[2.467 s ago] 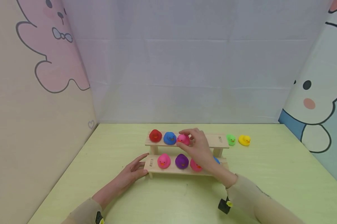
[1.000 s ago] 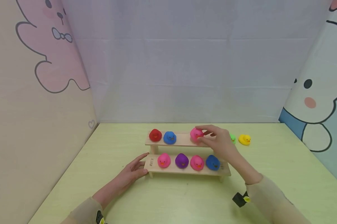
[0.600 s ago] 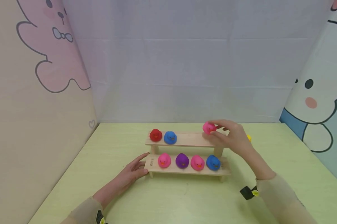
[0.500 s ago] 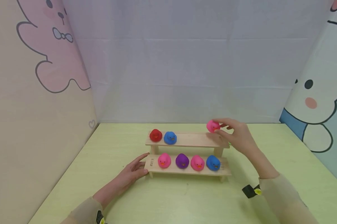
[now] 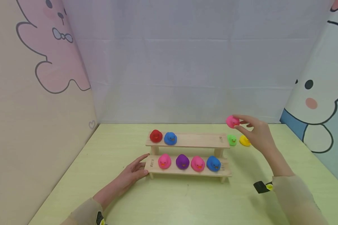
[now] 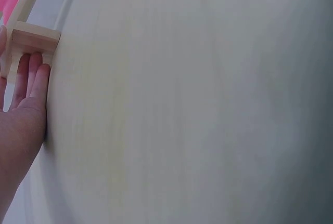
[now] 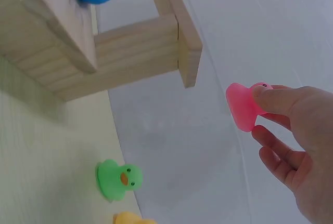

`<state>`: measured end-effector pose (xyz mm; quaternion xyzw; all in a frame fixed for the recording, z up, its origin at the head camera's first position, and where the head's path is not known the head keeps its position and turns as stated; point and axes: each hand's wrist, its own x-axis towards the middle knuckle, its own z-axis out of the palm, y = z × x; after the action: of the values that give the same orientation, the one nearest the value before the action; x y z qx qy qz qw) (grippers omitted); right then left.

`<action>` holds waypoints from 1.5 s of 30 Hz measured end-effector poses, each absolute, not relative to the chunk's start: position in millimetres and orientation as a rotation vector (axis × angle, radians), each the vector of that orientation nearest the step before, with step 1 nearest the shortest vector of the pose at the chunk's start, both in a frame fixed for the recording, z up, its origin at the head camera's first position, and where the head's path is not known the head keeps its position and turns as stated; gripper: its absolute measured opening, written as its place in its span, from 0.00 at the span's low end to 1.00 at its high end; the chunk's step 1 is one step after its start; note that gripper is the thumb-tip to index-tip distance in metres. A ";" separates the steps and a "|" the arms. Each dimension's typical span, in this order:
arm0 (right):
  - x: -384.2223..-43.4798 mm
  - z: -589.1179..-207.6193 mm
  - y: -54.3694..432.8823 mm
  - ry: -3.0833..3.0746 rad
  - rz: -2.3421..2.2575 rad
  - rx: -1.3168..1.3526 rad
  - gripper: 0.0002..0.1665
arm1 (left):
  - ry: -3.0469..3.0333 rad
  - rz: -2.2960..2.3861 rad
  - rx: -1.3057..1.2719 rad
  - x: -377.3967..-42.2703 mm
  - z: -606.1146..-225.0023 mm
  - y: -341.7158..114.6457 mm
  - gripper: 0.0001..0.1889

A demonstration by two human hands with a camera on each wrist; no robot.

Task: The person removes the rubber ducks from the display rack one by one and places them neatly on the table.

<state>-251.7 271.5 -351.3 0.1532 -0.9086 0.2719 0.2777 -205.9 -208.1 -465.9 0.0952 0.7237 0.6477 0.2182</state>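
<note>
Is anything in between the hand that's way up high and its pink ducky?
No, nothing that I can see. The right hand is pinching the pink duck directly, up in the air. The green duck and yellow duck are lower down, on the table, not between them.

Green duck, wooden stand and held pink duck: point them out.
Green duck point(image 7: 112, 180): right wrist view, on its body.
Wooden stand point(image 5: 198, 140): head view, on the bare top of its upper shelf.
Held pink duck point(image 7: 241, 106): right wrist view, on its body.
</note>
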 end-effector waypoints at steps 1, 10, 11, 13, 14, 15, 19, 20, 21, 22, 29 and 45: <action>-252.2 -352.7 275.1 -2.449 0.729 0.392 0.27 | 2.003 1.793 0.265 -205.9 -466.2 -208.3 0.36; -257.3 -367.2 308.8 -2.505 0.658 0.241 0.27 | 2.011 1.791 0.263 -204.7 -465.2 -207.9 0.36; -258.0 -368.8 312.6 -2.511 0.657 0.231 0.27 | 2.011 1.791 0.261 -204.6 -464.9 -207.8 0.36; -259.4 -372.3 320.6 -2.525 0.652 0.207 0.27 | 2.012 1.791 0.261 -204.6 -464.9 -207.7 0.36; -259.8 -373.8 324.4 -2.530 0.658 0.203 0.27 | 2.011 1.792 0.260 -204.7 -464.9 -207.6 0.36; -260.5 -375.9 328.6 -2.536 0.660 0.194 0.27 | 2.010 1.791 0.261 -204.8 -465.0 -207.7 0.36; -262.7 -384.2 343.7 -2.550 0.654 0.164 0.26 | 2.011 1.789 0.265 -205.5 -466.1 -208.0 0.36; -263.1 -386.4 346.9 -2.554 0.651 0.155 0.26 | 2.013 1.787 0.266 -205.7 -466.3 -208.1 0.36; -263.5 -388.3 349.9 -2.554 0.645 0.147 0.26 | 2.014 1.786 0.267 -205.8 -466.5 -208.2 0.36; -263.6 -389.8 352.6 -2.556 0.637 0.139 0.26 | 2.016 1.785 0.268 -206.0 -466.6 -208.2 0.36; -264.5 -400.0 367.4 -2.571 0.631 0.084 0.25 | 2.024 1.778 0.261 -205.9 -465.6 -207.6 0.36; -265.3 -426.2 382.3 -2.647 0.679 0.013 0.27 | 2.021 1.783 0.265 -205.2 -465.4 -207.7 0.36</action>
<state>-265.3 382.3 -426.2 0.0045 -0.9485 0.2431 0.2029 -205.2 -207.7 -465.4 0.0957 0.7287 0.6431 0.2151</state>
